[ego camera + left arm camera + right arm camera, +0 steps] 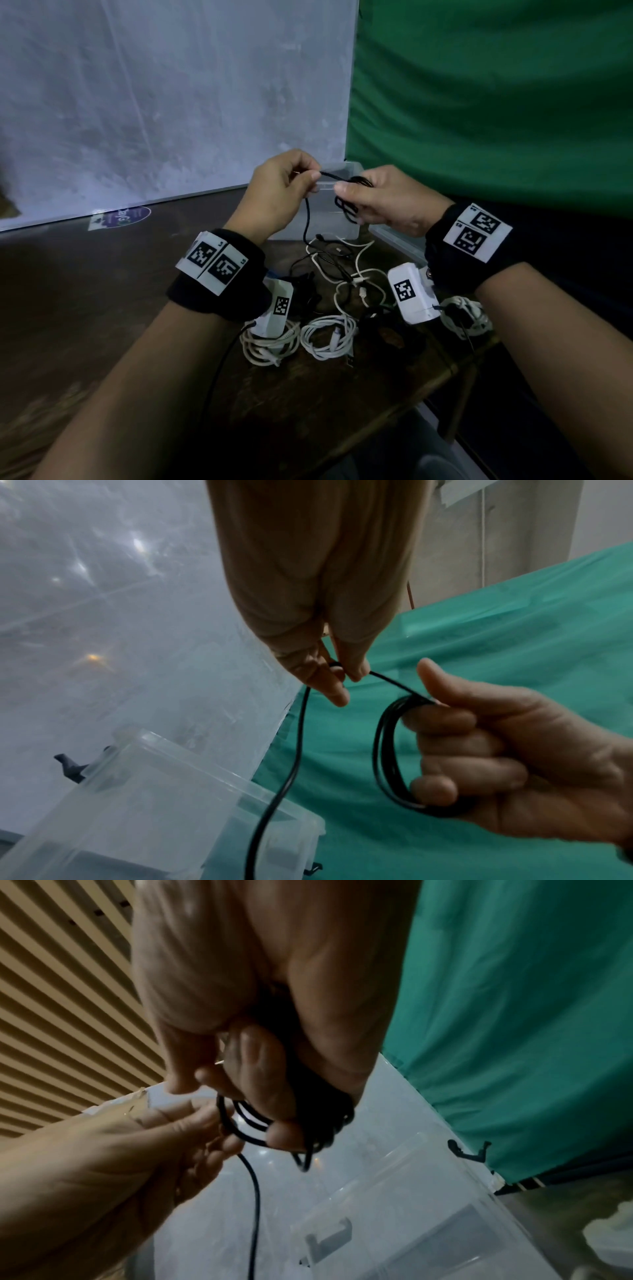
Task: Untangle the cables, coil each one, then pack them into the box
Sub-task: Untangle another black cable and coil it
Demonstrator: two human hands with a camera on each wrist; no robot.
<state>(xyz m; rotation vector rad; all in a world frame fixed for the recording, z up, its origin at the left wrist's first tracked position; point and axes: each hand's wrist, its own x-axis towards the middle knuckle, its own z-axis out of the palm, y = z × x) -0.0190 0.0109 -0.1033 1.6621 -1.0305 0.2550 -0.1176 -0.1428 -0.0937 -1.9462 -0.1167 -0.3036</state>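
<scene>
My right hand (373,195) grips several loops of a thin black cable (388,761), wound round its curled fingers (445,746). My left hand (287,181) pinches the same cable's free strand (307,219) between thumb and forefinger, a short way left of the coil. From that pinch the strand hangs down to a tangle of black and white cables (342,270) on the wooden table (102,308). Both hands are raised above a clear plastic box (342,192) at the table's back. The box (154,804) also shows below my left hand. Coiled white cables (327,337) lie near the front.
Another white coil (265,344) lies at the front left and one (467,317) near the right edge. A grey-white sheet (171,102) and a green cloth (496,102) stand behind the table. The table's right edge (455,370) drops off close to the cables.
</scene>
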